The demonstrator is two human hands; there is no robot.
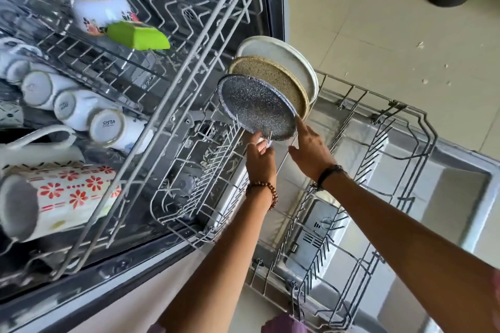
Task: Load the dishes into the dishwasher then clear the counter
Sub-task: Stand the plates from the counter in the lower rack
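Both forearms reach to the lower rack (373, 127), loading under way

Left hand (261, 159) and right hand (308, 149) steady the speckled blue plate (257, 108) with loose fingers; tan plate (273, 81) and white plate (284, 59) stand behind it, mugs (81, 105) fill the upper rack (189, 62); the counter is out of view

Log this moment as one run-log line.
stage: loading plates | lower rack: three plates upright | left hand, right hand: on speckled grey plate | upper rack: cups, mugs

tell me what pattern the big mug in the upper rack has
Red flowers and dashes on white, seen on the big mug in the head view.
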